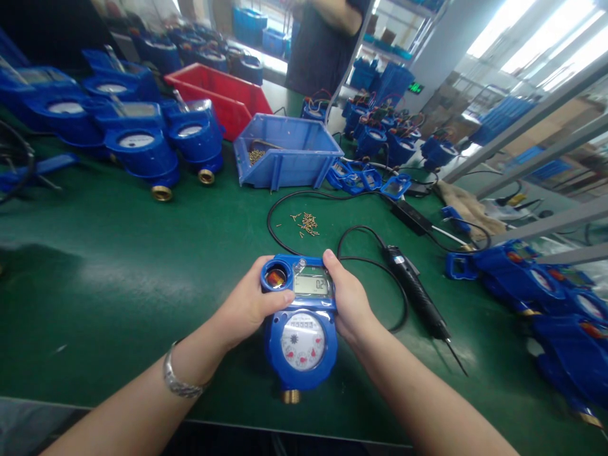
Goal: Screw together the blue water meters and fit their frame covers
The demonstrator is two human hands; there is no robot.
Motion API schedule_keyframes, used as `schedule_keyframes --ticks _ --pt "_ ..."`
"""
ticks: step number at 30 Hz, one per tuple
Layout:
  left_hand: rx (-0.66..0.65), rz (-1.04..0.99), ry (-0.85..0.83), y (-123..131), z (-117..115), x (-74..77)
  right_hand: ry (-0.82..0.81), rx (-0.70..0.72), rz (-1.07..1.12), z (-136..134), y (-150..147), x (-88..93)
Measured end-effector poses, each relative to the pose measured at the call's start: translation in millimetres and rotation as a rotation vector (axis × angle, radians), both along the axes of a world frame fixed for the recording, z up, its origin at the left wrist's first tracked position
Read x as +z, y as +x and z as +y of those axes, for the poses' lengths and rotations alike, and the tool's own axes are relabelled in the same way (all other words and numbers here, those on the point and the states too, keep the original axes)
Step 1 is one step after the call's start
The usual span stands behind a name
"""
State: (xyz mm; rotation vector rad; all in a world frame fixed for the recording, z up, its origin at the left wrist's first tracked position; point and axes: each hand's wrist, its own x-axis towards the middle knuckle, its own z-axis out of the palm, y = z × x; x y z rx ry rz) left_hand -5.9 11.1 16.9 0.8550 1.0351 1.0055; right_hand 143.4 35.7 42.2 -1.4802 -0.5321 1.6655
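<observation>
A blue water meter (304, 323) with a round white dial, a small lit display and a brass fitting at its lower end is held between both hands, near the table's front edge. My left hand (249, 301) grips its upper left side, the thumb lying beside a round opening. Around the upper right side my right hand (349, 294) is closed, its thumb at the top corner. Just beyond the meter lies a small pile of brass screws (308, 223). A black electric screwdriver (418, 291) rests on the table to the right, its cable looped behind the meter.
The green table (118, 266) carries several blue meters (142, 152) at the back left. A blue bin (304, 152) with screws and a red bin (218, 95) stand behind. More meters (546, 285) lie at the right by a metal frame. A person (318, 50) is beyond.
</observation>
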Motion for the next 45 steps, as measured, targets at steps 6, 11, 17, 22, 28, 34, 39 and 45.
schedule_keyframes --ticks 6,11,17,22,28,34,39,45 --pt "-0.017 -0.095 -0.019 0 -1 1.4 0.032 0.066 -0.015 2 5 -2.1" --pt "-0.092 -0.218 -0.137 2 -7 11.0 0.045 0.156 0.037 3 5 1.1" --pt "-0.110 0.007 0.127 -13 -5 38.5 0.333 0.386 -0.013 -1 29 35.2" --pt "-0.060 0.530 0.595 -24 -11 49.1 0.829 0.811 -0.529 -15 55 62.5" --pt "-0.079 0.761 0.904 -25 -14 5.2 1.133 0.816 -0.879 -32 55 31.1" --pt "-0.115 0.772 0.835 -30 -21 -13.5 1.241 0.771 -0.947 -44 56 7.2" --pt "-0.033 0.360 0.109 -25 -37 -4.6 1.277 0.690 -1.009 -61 61 -5.6" --pt "-0.165 -0.439 -0.473 -7 -50 -0.3 1.376 0.592 -1.113 -87 60 -39.7"
